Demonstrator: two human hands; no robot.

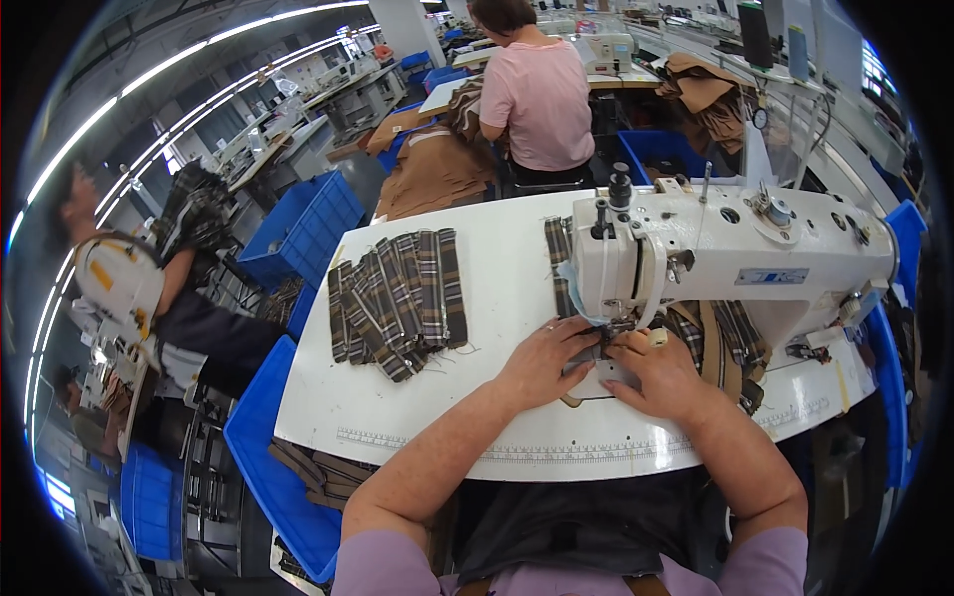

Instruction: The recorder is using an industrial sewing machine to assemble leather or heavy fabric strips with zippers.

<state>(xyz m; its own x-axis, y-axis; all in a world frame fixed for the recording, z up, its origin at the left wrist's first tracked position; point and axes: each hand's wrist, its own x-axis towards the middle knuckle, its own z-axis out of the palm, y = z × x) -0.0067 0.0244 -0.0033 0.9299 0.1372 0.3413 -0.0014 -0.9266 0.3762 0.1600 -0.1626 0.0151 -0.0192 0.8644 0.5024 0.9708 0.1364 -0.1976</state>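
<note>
At the white sewing machine (696, 258), both hands are close against the needle area, one on each side. My left hand (545, 364) presses its fingertips on a small dark fabric piece (600, 346) by the presser foot, thumb angled toward it. From the right, my right hand (656, 372) has bent fingers on the same piece, with a ring showing on one finger. Much of that piece is hidden under fingers and foot. To the left lies a fanned pile of plaid fabric pieces (397, 298). More plaid strips (730, 343) lie under the machine's arm, beside my right hand.
A ruler strip (497, 449) runs along the near edge of the white table (507, 268). Blue bins (260, 437) flank it. A seated person (545, 99) in pink works ahead, beside brown fabric (437, 174). Another person (124, 283) at left carries dark plaid cloth (197, 209).
</note>
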